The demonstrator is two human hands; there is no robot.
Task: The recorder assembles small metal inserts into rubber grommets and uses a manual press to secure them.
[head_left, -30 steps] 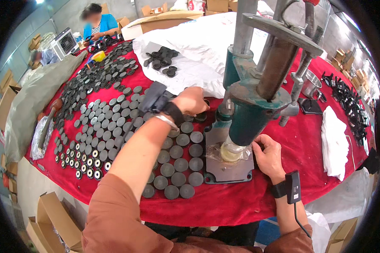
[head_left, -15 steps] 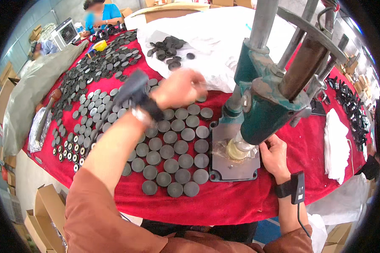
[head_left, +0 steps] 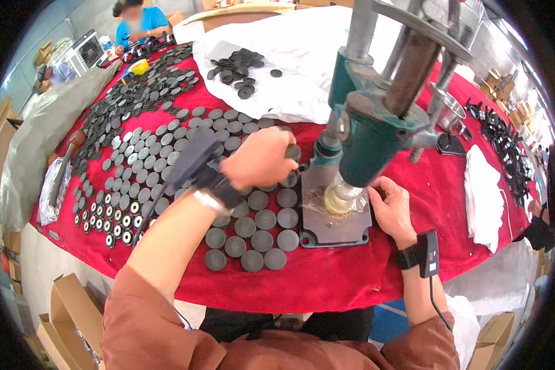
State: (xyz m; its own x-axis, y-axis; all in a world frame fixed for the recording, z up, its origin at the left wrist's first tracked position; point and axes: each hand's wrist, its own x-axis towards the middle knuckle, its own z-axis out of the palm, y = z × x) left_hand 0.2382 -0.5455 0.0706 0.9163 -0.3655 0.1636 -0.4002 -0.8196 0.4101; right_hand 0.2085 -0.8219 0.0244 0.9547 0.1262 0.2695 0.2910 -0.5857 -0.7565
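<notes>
My left hand is closed on a dark grey round cap, pinched at its fingertips just left of the green press. Under that hand and toward me stand rows of like grey caps, some hidden by my forearm. The press's ram comes down to a pale yellowish die wrapped in clear film, above a metal base plate. Beside the plate's right edge, my right hand rests on the red cloth, thumb and forefinger apart, with nothing visible in it; its other fingers are partly hidden.
Many smaller black discs cover the far left of the red cloth. White sheeting bears a black pile. A white cloth and black parts lie right. Another person sits at the far left.
My left hand has come nearer and now shows a cap in its fingertips. My right hand stays beside the press base. The whole view has shifted slightly.
</notes>
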